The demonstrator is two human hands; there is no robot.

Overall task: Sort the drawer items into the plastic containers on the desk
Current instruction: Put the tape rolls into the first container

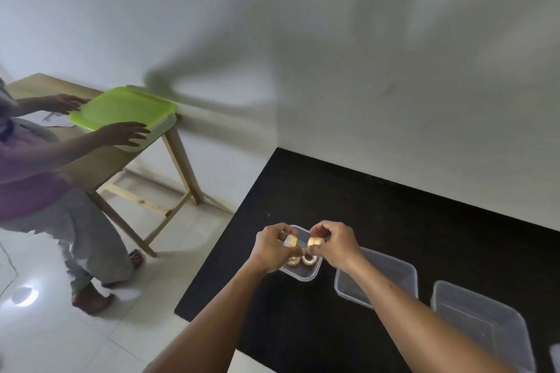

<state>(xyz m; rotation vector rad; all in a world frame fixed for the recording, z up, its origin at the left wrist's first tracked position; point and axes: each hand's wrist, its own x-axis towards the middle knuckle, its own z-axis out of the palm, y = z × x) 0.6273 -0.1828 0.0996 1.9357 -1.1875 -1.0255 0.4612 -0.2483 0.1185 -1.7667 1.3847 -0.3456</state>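
Above the small container (303,274), left hand (270,247) and right hand (335,244) each pinch tape.

The desk (394,221) is plain black. On it, the small container (303,275), the middle container (391,269) and the right container (485,321) are clear, colourless plastic. The left hand (269,247) holds a whitish roll (291,241) with a yellow-orange edge. The right hand (333,244) holds a golden roll (315,242). The two tan rolls (308,259) in the small container have pale cores. The lid (121,107) is lime green, the side table (181,166) pale wood, the wall (333,39) white and the floor tiles (91,336) glossy off-white. Another person's top (27,179) is purple and their trousers (75,221) grey.
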